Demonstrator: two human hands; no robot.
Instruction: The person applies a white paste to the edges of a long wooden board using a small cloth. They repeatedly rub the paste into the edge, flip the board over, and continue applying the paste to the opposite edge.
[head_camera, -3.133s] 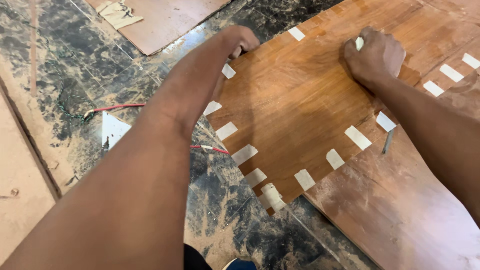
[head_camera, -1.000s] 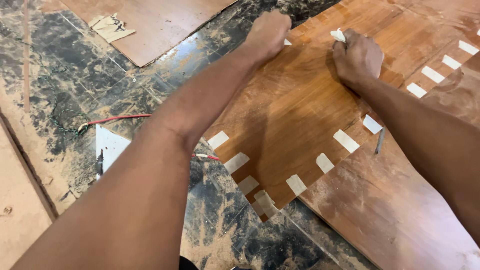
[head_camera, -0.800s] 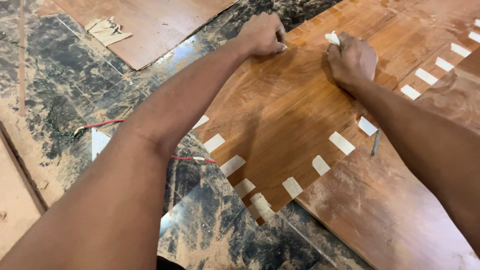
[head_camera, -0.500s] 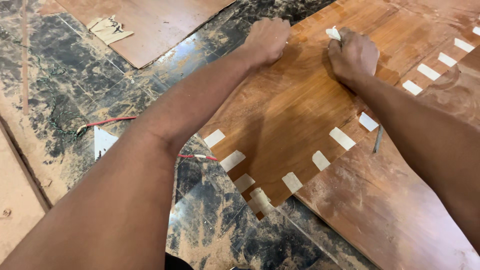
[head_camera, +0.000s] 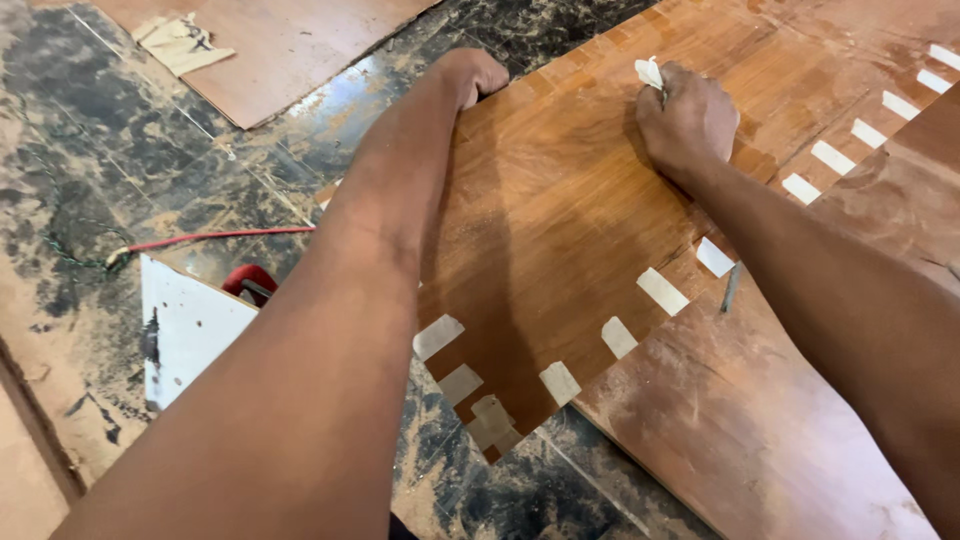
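The veneer sheet (head_camera: 560, 230) is laid over a larger board (head_camera: 780, 420) on the dusty floor (head_camera: 120, 170), tape strips (head_camera: 662, 291) lining its edges. At 12 o'clock its far edge is gripped by the left hand (head_camera: 468, 75), fingers curled over it. At 1 o'clock the right hand (head_camera: 688, 120) is clamped on a tape scrap (head_camera: 649, 72), fist pressed to the sheet.

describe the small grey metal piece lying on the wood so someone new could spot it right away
Start at the square brown wooden panel edged with pale masking-tape strips, lying on a larger dusty brown board. Follow its right-hand taped edge toward the person's right forearm. Just past the tape strip nearest that arm lies a thin grey metal rod, like a nail; unlike the flat pale strips, it is narrow, dark and loose on the board.
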